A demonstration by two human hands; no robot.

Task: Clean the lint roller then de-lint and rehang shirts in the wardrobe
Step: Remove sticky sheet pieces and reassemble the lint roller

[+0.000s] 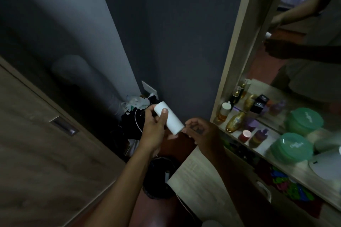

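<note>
Stage of work: the cleaning of the lint roller [168, 120] is under way; nothing later appears begun.

The left hand [154, 128] is gripping the white lint roller around its barrel, thumb lying across the front, and is holding it tilted in the air above the dark bin [158, 180] on the floor. The right hand [202, 132] is sitting at the roller's lower end with fingers curled. Its fingertips [185, 129] are meeting the edge there, but whether they are pinching a sheet cannot be told in this dim light.

No peeled sheet is showing, so the cleaning is judged unfinished. No shirts or hangers are showing in view, so de-linting and rehanging are judged wholly outstanding.

Also noted: bottles [235, 122] and green lidded tubs [291, 147] are standing on the shelf [299, 173] at right.
</note>
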